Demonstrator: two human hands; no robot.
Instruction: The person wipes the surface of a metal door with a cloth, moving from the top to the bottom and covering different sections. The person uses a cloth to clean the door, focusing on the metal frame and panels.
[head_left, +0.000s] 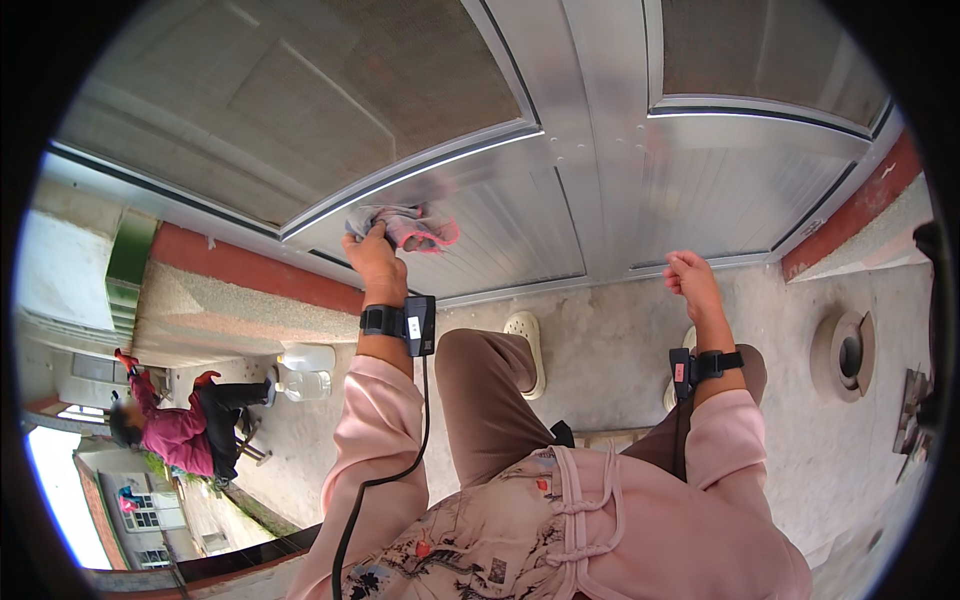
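My left hand (375, 255) grips a crumpled grey and pink cloth (427, 229) and presses it against the lower panel (495, 217) of a silver metal door. A mesh screen (360, 82) fills the door's upper part, above the frame rail. My right hand (691, 281) hangs in the air over the floor, in front of the right door leaf (720, 180). Its fingers are curled in, and nothing shows in them. Both wrists carry a strapped black device with a cable.
A round cylindrical object with a hole (846, 356) stands on the concrete floor (600, 375) at right. Two clear plastic jugs (306, 382) stand at left, near a seated person (180, 427). Red-banded wall ends (255, 266) flank the door. Part of a low stool (607, 437) shows beneath me.
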